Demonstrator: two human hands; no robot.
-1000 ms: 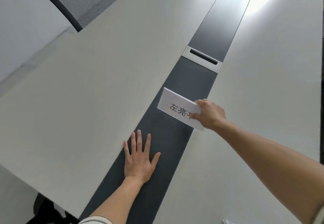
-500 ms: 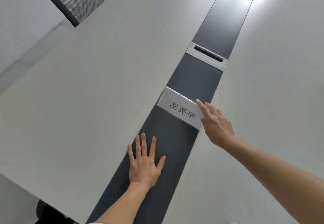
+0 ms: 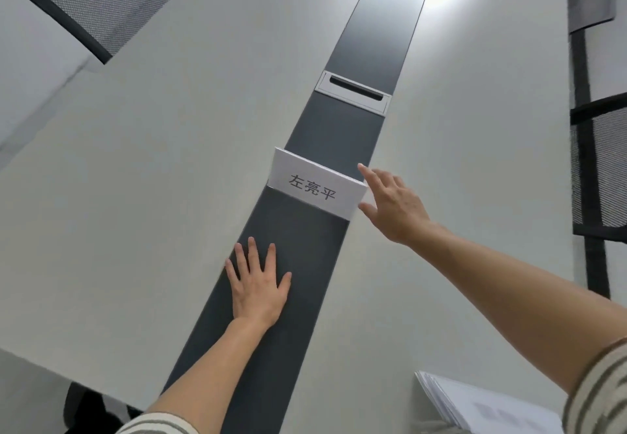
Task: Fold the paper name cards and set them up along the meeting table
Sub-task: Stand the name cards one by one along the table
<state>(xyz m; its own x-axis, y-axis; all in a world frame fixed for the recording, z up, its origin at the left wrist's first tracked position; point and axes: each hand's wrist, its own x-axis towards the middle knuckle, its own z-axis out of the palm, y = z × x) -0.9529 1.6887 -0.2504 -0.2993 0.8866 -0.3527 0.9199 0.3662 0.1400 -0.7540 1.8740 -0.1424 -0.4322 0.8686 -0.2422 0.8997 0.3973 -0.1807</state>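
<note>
While the left hand [image 3: 259, 286] is lying flat, fingers spread, on the dark centre strip [image 3: 298, 247], the folded name card [image 3: 317, 186] is standing across that strip just beyond it. The right hand [image 3: 393, 202] is hovering open-fingered, holding nothing, beside the card's right end.

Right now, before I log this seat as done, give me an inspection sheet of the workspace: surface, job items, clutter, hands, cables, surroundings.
Surface: white meeting table with a dark centre strip.
Job's things: folded name card stands upright across the strip; paper stack at the near right edge.
Clutter: nothing seen.
Hands: left hand flat on the strip, open; right hand open beside the card's right end, contact unclear.
Cables: nothing seen; a cable hatch sits in the strip beyond the card.
Surroundings: mesh chair far left; more chairs right.
</note>
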